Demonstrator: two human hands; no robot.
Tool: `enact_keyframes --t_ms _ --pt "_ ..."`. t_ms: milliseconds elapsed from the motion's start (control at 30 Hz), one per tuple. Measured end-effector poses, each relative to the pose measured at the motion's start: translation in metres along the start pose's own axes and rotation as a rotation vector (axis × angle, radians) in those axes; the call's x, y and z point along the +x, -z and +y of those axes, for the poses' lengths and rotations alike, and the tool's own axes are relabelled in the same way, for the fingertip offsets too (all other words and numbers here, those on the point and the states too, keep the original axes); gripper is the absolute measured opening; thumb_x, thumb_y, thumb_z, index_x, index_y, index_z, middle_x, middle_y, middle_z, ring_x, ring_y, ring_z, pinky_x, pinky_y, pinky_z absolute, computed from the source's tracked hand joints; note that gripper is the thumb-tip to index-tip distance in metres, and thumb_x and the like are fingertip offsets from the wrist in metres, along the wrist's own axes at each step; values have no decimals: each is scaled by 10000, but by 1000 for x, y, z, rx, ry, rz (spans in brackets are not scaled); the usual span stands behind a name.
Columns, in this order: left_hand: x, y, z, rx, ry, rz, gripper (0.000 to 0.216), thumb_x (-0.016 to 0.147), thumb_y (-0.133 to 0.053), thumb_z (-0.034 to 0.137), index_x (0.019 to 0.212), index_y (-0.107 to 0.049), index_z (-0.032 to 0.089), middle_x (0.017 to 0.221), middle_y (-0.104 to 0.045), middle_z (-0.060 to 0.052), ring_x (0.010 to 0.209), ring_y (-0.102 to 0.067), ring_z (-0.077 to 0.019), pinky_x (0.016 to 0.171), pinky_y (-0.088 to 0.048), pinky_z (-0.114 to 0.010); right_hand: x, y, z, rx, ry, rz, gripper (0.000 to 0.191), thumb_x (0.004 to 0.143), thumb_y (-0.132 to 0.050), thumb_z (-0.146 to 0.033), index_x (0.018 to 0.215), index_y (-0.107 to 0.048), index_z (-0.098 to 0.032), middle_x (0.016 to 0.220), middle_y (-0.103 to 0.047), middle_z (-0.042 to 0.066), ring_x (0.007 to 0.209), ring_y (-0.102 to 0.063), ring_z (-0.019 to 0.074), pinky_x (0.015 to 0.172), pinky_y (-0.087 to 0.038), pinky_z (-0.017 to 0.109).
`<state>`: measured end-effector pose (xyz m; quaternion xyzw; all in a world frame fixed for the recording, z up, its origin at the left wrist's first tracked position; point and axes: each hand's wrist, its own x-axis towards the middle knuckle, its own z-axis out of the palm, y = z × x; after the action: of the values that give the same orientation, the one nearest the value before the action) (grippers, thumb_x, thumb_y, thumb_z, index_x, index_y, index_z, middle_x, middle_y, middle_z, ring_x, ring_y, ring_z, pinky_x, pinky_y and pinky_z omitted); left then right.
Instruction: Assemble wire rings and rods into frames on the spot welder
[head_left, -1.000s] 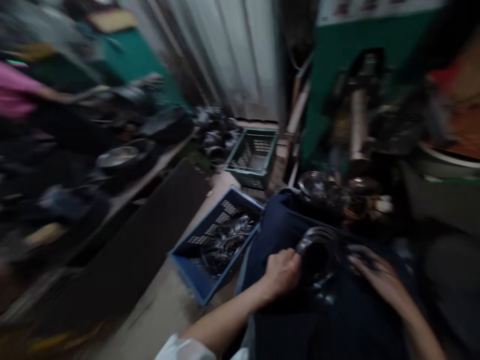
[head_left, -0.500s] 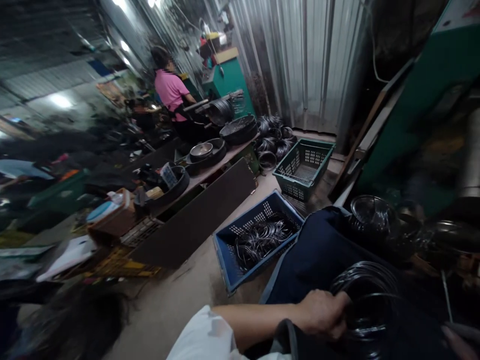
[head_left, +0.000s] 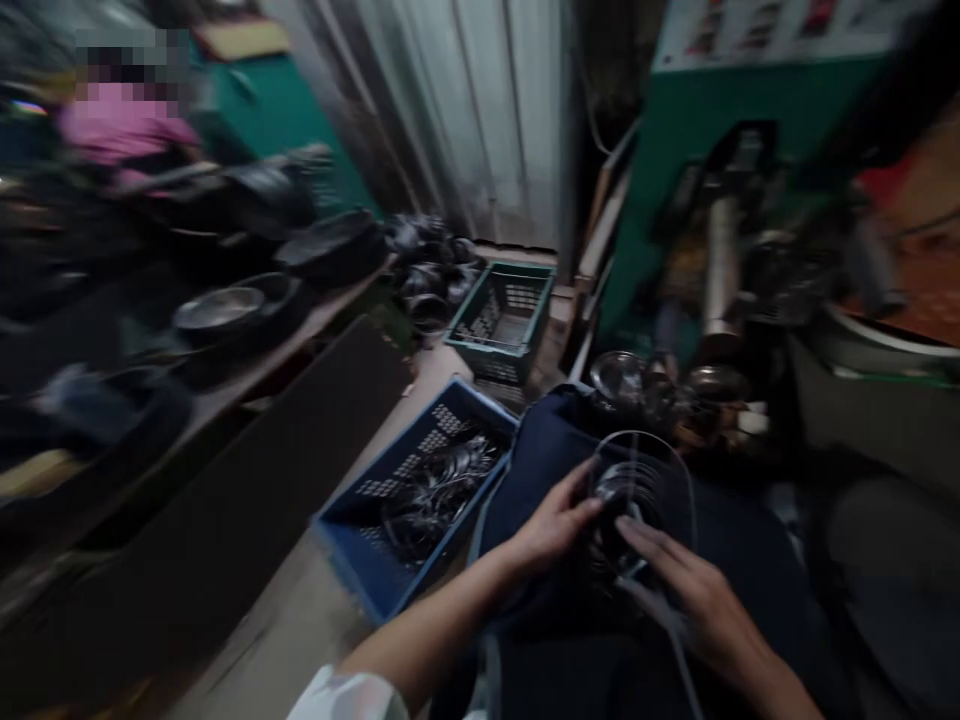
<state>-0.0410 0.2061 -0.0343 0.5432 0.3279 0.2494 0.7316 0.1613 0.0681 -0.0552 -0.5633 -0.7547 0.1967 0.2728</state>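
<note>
A bundle of thin, shiny metal rings (head_left: 631, 488) rests on the dark blue cloth (head_left: 551, 440) over my lap. My left hand (head_left: 556, 525) is closed on its left side, thumb and fingers around the rings. From the right, my right hand (head_left: 694, 585) reaches in with its fingertips at the bundle's near side. A pale thin strip (head_left: 675, 635) runs between its thumb and fingers and hangs down towards me. One thin loop stands out wide above the bundle. Motion blur smears the fingertips.
A blue crate (head_left: 360, 560) with loose metal rings stands left of my knee, a green crate (head_left: 491, 350) beyond it. A long bench (head_left: 285, 440) lines the left side, where a person in pink (head_left: 127, 130) stands. A green machine (head_left: 667, 130) rises ahead on the right.
My view has swung right and closer to the lap. My right hand has come from the lower right edge to the ring bundle, which my left hand held before too.
</note>
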Motion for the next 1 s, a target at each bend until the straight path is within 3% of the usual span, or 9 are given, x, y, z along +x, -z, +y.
enact_keyframes --t_ms 67,200,367,533,667,1000 --pt "10 -4 1 -156 23 -14 666 820 -668 340 1428 -422 228 1348 -550 -116 1247 -480 -292 1043 -378 -438 15 7 -13 -11 -27 -58 639 860 -591 -208 1455 -374 -287 1405 -508 49 1250 -527 214 1025 -488 333" --pt "23 -11 5 -317 106 -70 658 827 -670 321 1429 -420 223 1287 -590 -119 1166 -542 -275 949 -450 -370 36 26 -29 -46 -70 -35 630 873 -582 -192 1458 -362 -269 1389 -524 65 1249 -525 195 1019 -484 324" --pt "32 -19 10 -380 169 -91 690 815 -692 303 1438 -400 245 1131 -650 -92 930 -626 -194 783 -494 -269 41 31 -31 -133 -83 -24 637 847 -588 -186 1442 -379 -269 1375 -540 63 1242 -530 196 977 -509 329" --pt "40 -23 12 -392 184 -95 710 794 -714 319 1432 -409 251 1085 -628 -90 840 -612 -169 646 -502 -222 44 32 -26 -183 -94 17 605 846 -569 -177 1423 -405 -261 1354 -561 55 1234 -536 191 964 -517 330" --pt "45 -25 12 -395 220 -114 734 804 -702 337 1452 -363 275 994 -602 -66 650 -571 -110 511 -492 -201 46 34 -21 -189 -106 35 613 838 -585 -185 1420 -410 -268 1353 -564 50 1225 -544 190 962 -518 329" --pt "61 -33 12 -455 218 -158 796 785 -727 332 1468 -320 306 942 -592 -37 618 -583 -101 513 -509 -209 49 45 -11 -212 -127 76 585 849 -608 -212 1404 -444 -292 1338 -579 38 1206 -565 192 972 -514 324"
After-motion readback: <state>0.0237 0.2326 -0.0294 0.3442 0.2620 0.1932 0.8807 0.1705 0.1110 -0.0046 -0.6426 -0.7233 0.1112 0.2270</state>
